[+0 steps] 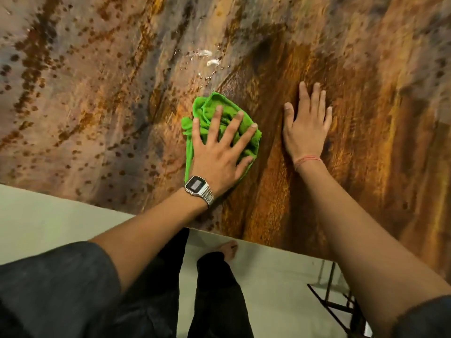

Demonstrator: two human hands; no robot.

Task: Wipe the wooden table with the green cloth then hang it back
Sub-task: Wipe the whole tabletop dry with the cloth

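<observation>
Surface: most of the view is filled by a mottled brown and orange wooden table (329, 57), its near edge crossed by both forearms.
Left hand (219, 152): laid flat with fingers spread wide, nothing clenched; the crumpled bright green cloth (214, 111) is pressed under the palm against the wood.
Cloth: bunched beneath and just beyond the left fingers, its folds seen between them.
Right hand (306, 125): rested palm-down on bare wood just beside the cloth, fingers extended, nothing held.
Wrists: a silver metal digital watch (196, 187) is worn on the left, a thin red thread (307, 161) on the right.
Residue: small white wet smears (207, 57) are seen beyond the cloth.
</observation>
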